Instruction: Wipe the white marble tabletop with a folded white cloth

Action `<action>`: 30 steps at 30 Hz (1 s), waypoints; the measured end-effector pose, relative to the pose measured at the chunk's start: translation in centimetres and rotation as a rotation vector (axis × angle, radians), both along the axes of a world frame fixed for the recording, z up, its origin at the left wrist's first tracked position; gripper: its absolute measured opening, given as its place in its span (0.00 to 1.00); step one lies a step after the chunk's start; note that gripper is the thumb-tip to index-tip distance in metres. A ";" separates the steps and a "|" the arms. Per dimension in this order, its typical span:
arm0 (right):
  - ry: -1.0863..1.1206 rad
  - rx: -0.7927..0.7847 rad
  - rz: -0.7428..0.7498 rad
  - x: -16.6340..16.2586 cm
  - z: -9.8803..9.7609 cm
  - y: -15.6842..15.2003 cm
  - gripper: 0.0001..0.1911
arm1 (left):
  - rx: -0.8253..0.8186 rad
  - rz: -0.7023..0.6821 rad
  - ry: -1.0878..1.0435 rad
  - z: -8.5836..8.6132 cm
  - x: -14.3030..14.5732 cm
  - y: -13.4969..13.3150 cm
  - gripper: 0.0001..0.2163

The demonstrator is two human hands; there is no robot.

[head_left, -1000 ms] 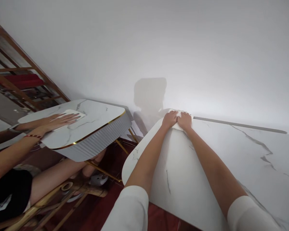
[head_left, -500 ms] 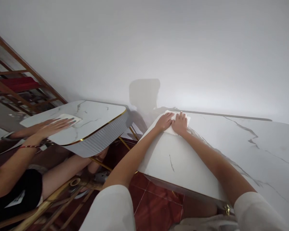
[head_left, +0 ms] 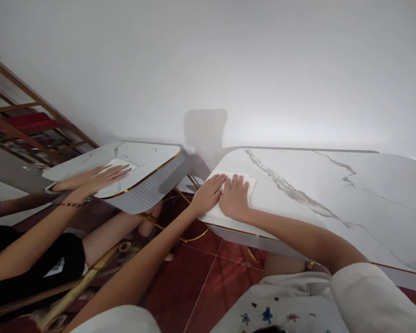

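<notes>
My left hand [head_left: 208,193] lies flat with straight fingers on a white cloth [head_left: 251,183], near the left edge of a white marble-patterned table [head_left: 319,185]. Beside it, touching at the fingers, my right hand [head_left: 235,199] presses flat on the same cloth, its fingers slightly spread. Both hands are open, palms down. They hide most of the cloth, whose top and right edges show. Grey-brown veining runs across the tabletop to the right of my hands.
At the left, a co-worker's hands [head_left: 109,176] rest on another white cloth [head_left: 119,164] on a second marble-patterned table [head_left: 149,152] with gold trim. A gap over red floor tiles [head_left: 190,263] separates the tables. Behind stands a pale wall [head_left: 280,69]; a wooden rack [head_left: 31,104] is far left.
Both my hands and the cloth have slid from the table's far left corner toward me and the near edge. The co-worker's hands and cloth have moved right.
</notes>
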State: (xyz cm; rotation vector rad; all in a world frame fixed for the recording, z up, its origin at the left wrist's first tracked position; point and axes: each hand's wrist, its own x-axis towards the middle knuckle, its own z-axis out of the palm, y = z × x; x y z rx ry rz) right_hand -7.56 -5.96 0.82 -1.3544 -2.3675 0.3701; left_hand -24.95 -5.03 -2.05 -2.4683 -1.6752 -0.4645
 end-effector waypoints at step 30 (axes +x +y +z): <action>-0.052 0.109 -0.004 7.8 -0.8 10.4 0.29 | 0.061 0.144 -0.077 0.5 10.0 9.5 0.24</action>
